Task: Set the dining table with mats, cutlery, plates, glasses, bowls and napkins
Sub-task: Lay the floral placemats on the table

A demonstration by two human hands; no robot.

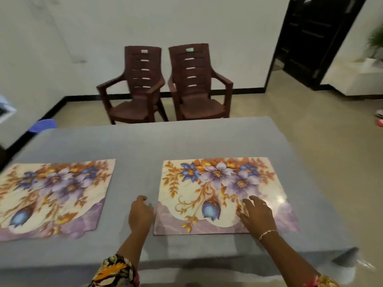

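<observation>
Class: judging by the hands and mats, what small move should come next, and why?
Probably lift both hands away and fetch the next items. The right hand lies flat on the right mat, the left hand sits at its left edge, and the left mat lies flat too; neither bears any tableware yet.

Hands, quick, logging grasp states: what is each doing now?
Left hand: curled at the right mat's edge; grip cannot be told.
Right hand: open, flat on that mat.

Soft even light, blurred warped edges.
</observation>
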